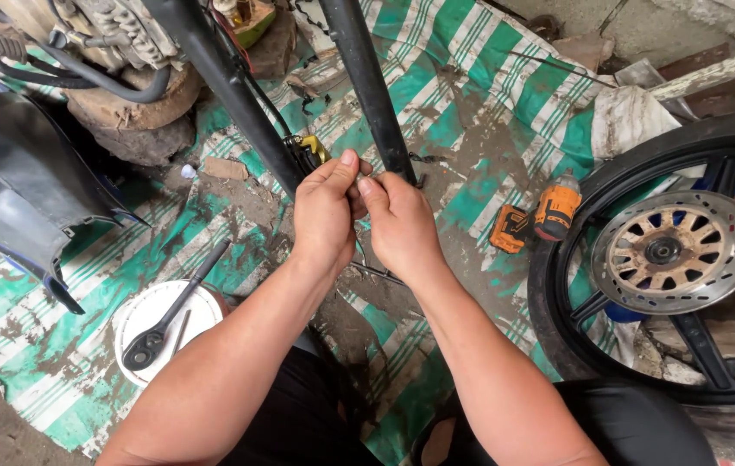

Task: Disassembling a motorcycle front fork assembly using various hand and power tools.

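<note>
Both my hands meet between two black fork tubes of a motorcycle. My left hand (326,211) pinches something small between thumb and forefinger, right beside the left fork tube (238,91). My right hand (397,226) has its fingertips pressed against the same spot, just left of the right fork tube (372,86). What the fingers hold is too small and covered to name. A black and yellow part with cables (309,152) hangs on the left tube just above my left hand.
A green-and-white striped tarp (471,103) covers the dirty floor. A ratchet wrench (173,306) lies across a white lid (138,332) at lower left. An orange cordless driver (540,216) and a black wheel with brake disc (674,250) lie right. A dark fender (13,181) lies left.
</note>
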